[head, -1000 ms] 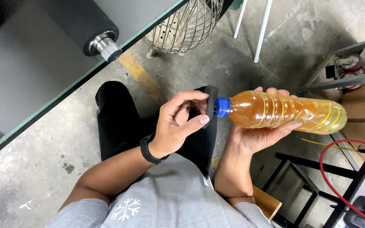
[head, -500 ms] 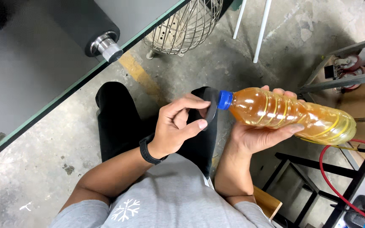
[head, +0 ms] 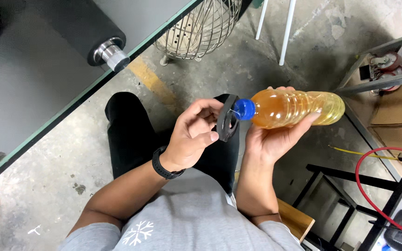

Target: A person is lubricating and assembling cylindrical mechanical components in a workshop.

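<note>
Right hand (head: pixel 268 139) clamped on clear plastic bottle of amber liquid (head: pixel 296 108); blue cap (head: pixel 244 109) on (spout against it), black ring-shaped part (head: pixel 227 118) pinched in left hand (head: pixel 192 137).

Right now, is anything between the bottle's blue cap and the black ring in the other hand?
Nothing visible. The cap of the bottle, held in the right hand, points straight at the black ring pinched in the left hand, nearly touching it.
</note>
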